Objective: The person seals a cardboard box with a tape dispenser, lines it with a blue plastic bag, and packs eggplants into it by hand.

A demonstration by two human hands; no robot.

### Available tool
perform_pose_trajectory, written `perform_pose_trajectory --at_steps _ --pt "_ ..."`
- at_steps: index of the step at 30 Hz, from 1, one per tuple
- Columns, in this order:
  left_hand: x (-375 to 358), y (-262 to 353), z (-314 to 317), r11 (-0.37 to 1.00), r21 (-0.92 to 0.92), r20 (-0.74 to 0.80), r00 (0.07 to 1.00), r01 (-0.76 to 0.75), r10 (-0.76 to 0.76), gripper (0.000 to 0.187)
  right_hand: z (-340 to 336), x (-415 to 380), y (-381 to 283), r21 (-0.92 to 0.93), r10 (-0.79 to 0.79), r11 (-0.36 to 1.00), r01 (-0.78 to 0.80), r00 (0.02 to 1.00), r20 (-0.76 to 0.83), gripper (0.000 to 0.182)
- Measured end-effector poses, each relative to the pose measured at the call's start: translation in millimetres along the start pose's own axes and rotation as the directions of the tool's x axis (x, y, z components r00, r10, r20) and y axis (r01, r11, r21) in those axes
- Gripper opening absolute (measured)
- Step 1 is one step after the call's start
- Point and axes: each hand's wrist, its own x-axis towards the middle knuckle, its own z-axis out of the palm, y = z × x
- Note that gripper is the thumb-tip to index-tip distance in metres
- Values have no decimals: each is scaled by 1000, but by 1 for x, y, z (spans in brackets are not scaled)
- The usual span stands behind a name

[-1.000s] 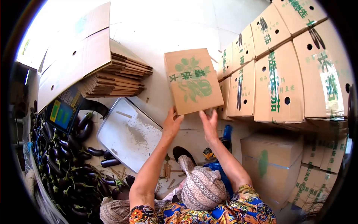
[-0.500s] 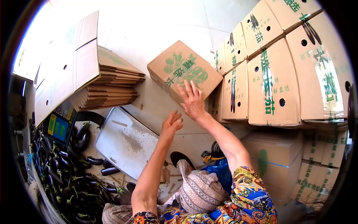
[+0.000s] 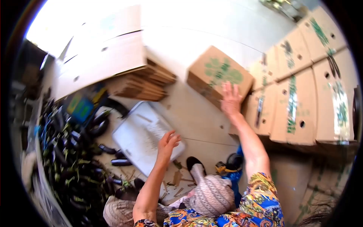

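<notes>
The box [image 3: 221,72] sat past the far right edge of the tray [image 3: 132,142], close to the box wall [image 3: 295,102], with one corner turned toward it. It looked to me like the box was being pushed or kept steady. The right hand [image 3: 231,101] lay flat over the box's near edge, fingers a little spread on top, gripping nothing. The left hand [image 3: 167,146] was over the tray's right side. Its fingers were loosely bent, well apart from the box, and held nothing.

A flat hand can push, I thought, but it can't lift. Picking the box up would need both hands on its sides, and turning it would need a soft push so its corner didn't bump the box wall.

Some bits were hard to see. The right hand was blurry, so I couldn't tell how hard it pressed. The box's far sides were hidden, and I couldn't tell if its corner touched the box wall. The green marks were smeary too. The flat boxes [image 3: 140,87] covered part of the blue screen [image 3: 79,109]. The pile of eggplants [image 3: 72,166] faded into the dark at the bottom left. A yellow thing [image 3: 220,167] by the shoe [image 3: 195,163] was too fuzzy to name.
</notes>
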Motion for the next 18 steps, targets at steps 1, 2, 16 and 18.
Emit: perform_pose_trajectory --at_steps 1,2,16,18 --pt "-4 22 -6 997 0 -23 997 -75 75 50 2 2 0 -45 31 999 -27 997 76 84" --pt "-7 46 -11 989 1 -33 988 -150 150 51 -12 6 -8 8 71 997 -74 982 173 82" --pt "-27 187 10 880 -259 -54 916 -397 398 32 -191 127 -222 821 -162 -55 -568 817 554 51" --pt "-32 174 -10 915 -122 -48 923 -385 382 28 -186 153 -252 805 -102 -67 -590 806 582 37"
